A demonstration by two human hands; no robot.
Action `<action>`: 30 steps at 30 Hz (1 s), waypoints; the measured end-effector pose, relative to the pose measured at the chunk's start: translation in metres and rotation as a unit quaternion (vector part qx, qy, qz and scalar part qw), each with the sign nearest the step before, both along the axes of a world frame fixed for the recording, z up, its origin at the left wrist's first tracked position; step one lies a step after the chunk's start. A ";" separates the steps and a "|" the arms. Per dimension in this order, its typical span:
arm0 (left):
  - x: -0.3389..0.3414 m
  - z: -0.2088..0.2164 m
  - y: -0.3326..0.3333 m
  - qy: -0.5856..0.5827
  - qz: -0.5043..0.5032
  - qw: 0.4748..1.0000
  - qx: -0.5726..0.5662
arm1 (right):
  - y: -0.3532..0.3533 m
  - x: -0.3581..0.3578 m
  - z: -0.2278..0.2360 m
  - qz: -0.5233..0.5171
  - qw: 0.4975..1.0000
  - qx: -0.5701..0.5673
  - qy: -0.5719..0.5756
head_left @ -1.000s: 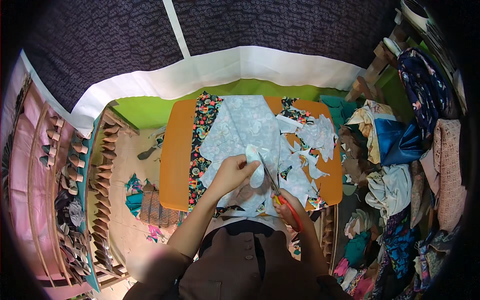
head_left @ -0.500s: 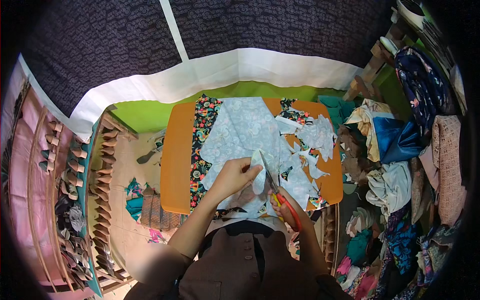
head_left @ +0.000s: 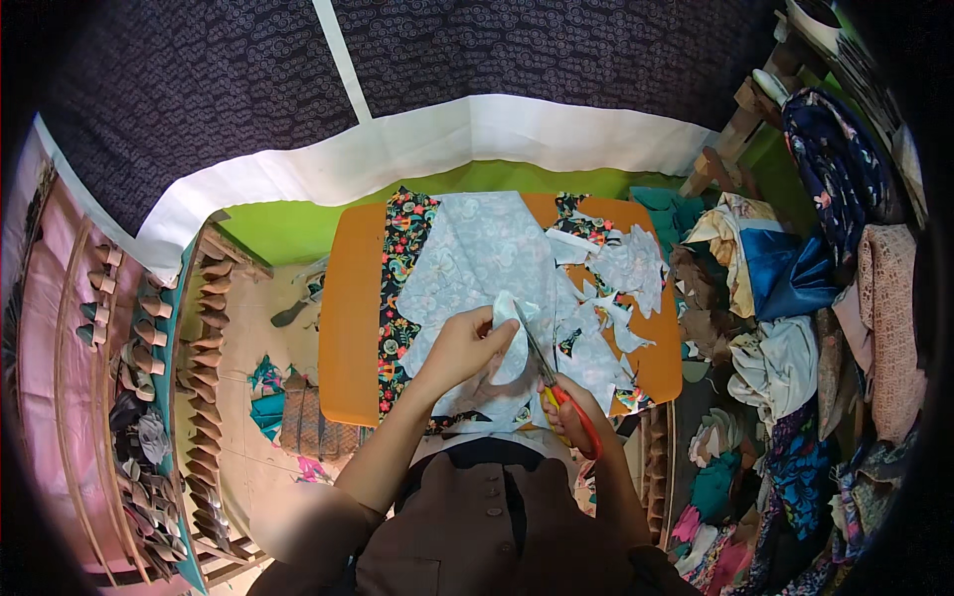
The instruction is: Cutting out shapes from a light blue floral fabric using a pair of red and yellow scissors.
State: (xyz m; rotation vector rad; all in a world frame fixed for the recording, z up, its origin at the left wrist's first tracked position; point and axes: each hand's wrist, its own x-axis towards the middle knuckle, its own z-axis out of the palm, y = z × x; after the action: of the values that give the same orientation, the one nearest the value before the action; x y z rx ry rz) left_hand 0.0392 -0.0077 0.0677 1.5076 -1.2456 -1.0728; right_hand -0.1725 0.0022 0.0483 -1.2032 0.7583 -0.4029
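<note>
Two hands are at work over the orange tabletop [head_left: 353,328]. The left hand [head_left: 459,348] is closed on a small piece of pale blue fabric [head_left: 517,333], its fingers [head_left: 497,328] pinching the edge. The right hand [head_left: 571,417] is wrapped through the orange handles of scissors [head_left: 542,372], whose blades point up just beside those fingers. Cutting appears under way; the next snip seems to call for the piece being turned into the blades. Pale scraps [head_left: 621,278] lie beyond the fingers, right. No packages, labels or signs are seen.
</note>
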 end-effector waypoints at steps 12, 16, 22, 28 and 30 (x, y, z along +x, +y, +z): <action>-0.003 0.008 -0.001 -0.019 -0.035 0.999 0.026 | 0.000 0.003 -0.020 -0.007 0.998 0.035 -0.046; 0.000 0.011 0.001 -0.002 -0.027 0.998 0.048 | 0.003 0.002 -0.006 -0.004 0.999 -0.032 -0.011; 0.008 0.007 0.001 -0.059 -0.095 0.994 0.020 | 0.003 0.005 -0.007 -0.015 0.996 -0.086 -0.004; 0.009 0.015 0.002 -0.046 -0.117 0.991 0.050 | 0.003 0.004 -0.012 -0.018 0.997 -0.071 0.016; 0.010 0.011 0.003 -0.047 -0.110 0.992 0.048 | 0.002 0.005 -0.005 -0.010 0.999 -0.033 0.014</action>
State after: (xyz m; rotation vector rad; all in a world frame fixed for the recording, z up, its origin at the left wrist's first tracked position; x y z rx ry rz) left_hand 0.0490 -0.0049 0.0790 1.5357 -1.4705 -1.2312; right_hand -0.1674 0.0044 0.0431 -1.2659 0.7873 -0.4310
